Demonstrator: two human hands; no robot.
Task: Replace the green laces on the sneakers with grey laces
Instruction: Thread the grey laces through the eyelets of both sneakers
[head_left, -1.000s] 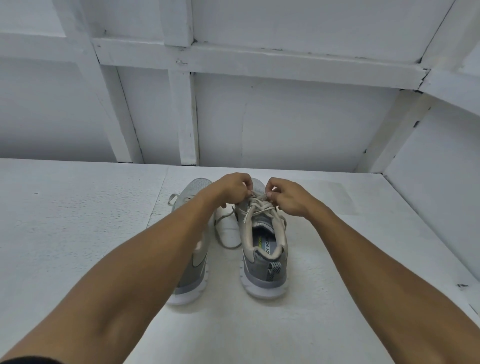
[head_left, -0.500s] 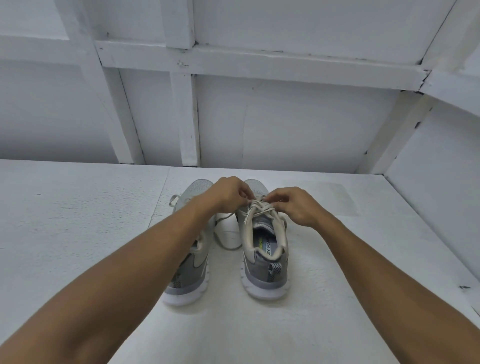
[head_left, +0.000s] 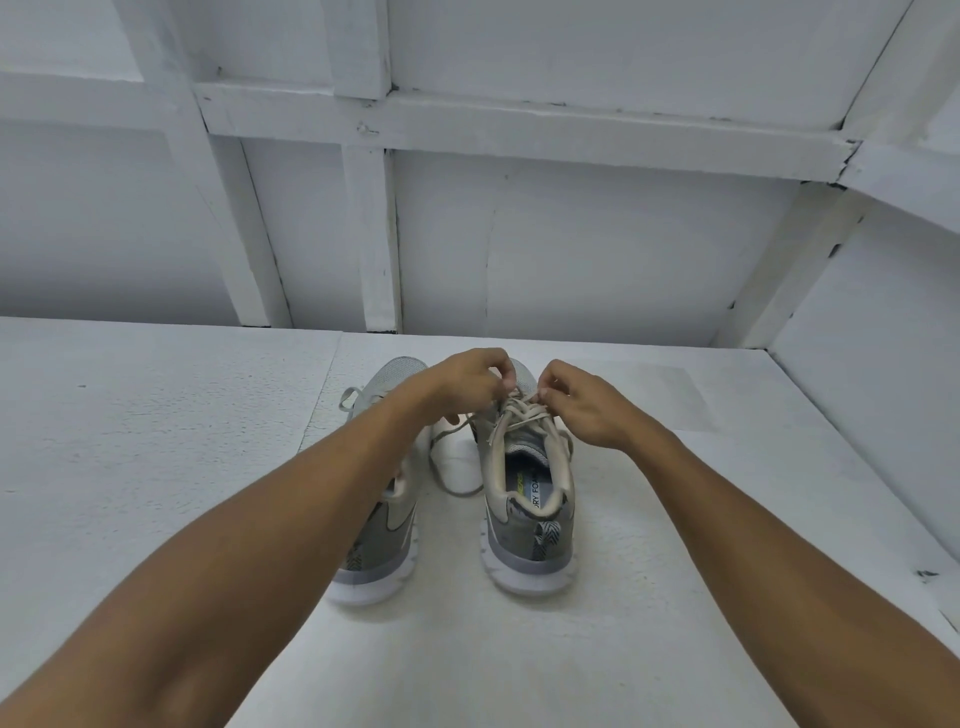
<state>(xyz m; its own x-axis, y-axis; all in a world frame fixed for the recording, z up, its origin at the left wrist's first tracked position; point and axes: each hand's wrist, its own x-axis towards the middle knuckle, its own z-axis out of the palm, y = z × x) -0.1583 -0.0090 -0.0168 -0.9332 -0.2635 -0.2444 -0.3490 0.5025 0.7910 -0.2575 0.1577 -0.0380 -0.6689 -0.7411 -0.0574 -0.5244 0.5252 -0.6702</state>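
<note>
Head view: right sneaker (head_left: 530, 519), mid-table (head_left: 156, 467), already wears a pale grey lace (head_left: 522, 415); no green seen. Left hand (head_left: 467, 384) & right hand (head_left: 587, 410) each pinch it at the far end, prob. tightening. Left sneaker (head_left: 384, 545): lacing hidden by arm.

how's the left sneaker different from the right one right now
The left hand and right hand both pinch the lace on the right sneaker; neither grips the left sneaker. The right sneaker shows its open collar and insole; the left sneaker is largely hidden under the left forearm. Both are grey with white soles, heels toward the person.
</note>
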